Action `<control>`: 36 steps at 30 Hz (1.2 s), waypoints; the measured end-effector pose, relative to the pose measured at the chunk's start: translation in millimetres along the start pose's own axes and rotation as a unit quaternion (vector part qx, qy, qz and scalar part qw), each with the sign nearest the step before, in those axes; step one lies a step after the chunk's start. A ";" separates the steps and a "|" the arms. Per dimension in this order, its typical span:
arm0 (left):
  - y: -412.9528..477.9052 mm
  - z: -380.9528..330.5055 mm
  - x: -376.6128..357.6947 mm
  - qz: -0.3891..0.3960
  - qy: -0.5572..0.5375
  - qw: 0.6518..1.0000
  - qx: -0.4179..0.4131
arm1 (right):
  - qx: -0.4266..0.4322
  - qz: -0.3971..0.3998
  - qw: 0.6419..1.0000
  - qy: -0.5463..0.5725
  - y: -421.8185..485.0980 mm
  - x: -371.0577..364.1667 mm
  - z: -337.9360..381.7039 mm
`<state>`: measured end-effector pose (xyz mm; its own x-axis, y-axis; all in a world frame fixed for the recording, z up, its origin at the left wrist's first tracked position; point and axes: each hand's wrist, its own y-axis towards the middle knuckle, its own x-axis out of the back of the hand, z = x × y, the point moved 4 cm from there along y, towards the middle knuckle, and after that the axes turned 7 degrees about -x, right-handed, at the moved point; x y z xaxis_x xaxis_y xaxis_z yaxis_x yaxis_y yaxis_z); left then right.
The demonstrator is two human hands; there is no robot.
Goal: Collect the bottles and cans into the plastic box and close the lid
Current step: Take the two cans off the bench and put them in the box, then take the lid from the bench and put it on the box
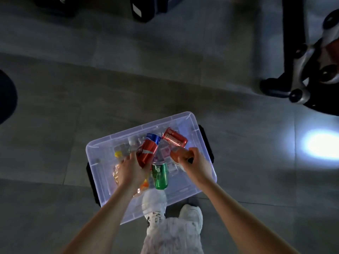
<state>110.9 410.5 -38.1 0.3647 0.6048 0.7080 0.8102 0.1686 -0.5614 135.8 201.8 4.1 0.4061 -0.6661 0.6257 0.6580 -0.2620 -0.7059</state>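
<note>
Low in the frame, the clear plastic box [102, 153] sits open on the floor. Left hand [131, 170] grips a red-and-blue can [147, 150], right hand [195, 165] an orange bottle [178, 154]; best lay both flat so the lid can shut.

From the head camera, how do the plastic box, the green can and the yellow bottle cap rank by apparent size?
Largest to smallest:
1. plastic box
2. green can
3. yellow bottle cap
The gaps are wide, so nearness does not change the order.
</note>
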 end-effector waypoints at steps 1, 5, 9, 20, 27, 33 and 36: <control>6.0 3.5 -7.1 0.000 0.007 1.000 -0.005 | 0.005 0.003 1.000 0.005 10.4 -8.5 -1.1; 20.8 17.4 -29.0 0.008 0.026 0.999 -0.033 | 0.034 0.003 0.999 0.009 40.8 -34.1 -4.9; 30.5 24.1 -31.1 0.005 0.011 1.000 -0.016 | 0.064 -0.003 0.998 0.018 54.1 -43.2 -7.6; 17.4 -84.3 44.6 -0.022 0.012 0.996 -0.082 | 0.064 -0.004 0.998 -0.003 4.6 34.6 1.6; -48.3 -235.1 130.0 -0.006 -0.032 0.979 -0.202 | 0.001 -0.103 0.988 0.115 -84.4 183.7 5.2; -110.6 -388.5 177.8 0.013 -0.063 0.950 -0.305 | -0.053 -0.202 0.953 0.221 -149.6 309.8 -18.8; -129.4 -455.6 179.2 0.030 -0.076 0.937 -0.339 | -0.076 -0.247 0.939 0.227 -162.5 362.5 -41.2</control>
<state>280.5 142.5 356.7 0.3908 0.7094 0.5865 0.9145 -0.3715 -0.1600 150.0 -25.8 332.0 -0.2601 -0.6570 0.7076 0.5827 -0.6912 -0.4275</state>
